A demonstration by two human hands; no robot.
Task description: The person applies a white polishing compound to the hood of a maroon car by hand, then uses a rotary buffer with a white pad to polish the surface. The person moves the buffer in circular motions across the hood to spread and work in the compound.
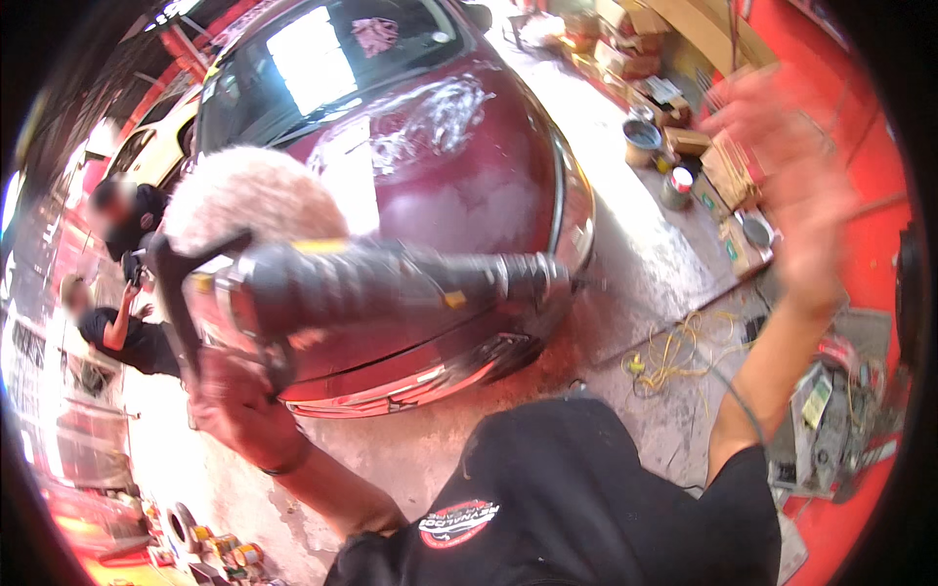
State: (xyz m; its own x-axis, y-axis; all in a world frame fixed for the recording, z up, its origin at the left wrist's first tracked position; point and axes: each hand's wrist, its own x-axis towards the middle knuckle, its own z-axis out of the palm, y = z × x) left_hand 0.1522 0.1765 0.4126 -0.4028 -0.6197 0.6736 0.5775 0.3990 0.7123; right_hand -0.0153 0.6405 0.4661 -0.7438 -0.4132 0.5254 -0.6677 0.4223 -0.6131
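Observation:
My left hand (234, 403) grips the black loop handle of a polisher (381, 282) at the left centre. The tool's dark body lies sideways in the air in front of the car, and its fluffy wool pad (249, 194) faces up and away from me. My right hand (791, 161) is raised at the right, away from the tool, blurred, with fingers apart and nothing seen in it. Beyond the polisher is a dark red car (469, 212); its hood bears whitish smears (432, 124). A pinkish cloth (375, 35) shows at the windshield. The pad and tool hide part of the hood.
Two people (128, 212) (132, 329) are at the left. A bucket (641, 135), a can (678, 183) and cardboard boxes (733, 172) stand along the right side. A yellow cord (674, 359) lies coiled on the floor. Cans (245, 554) and a tire (178, 526) are at lower left.

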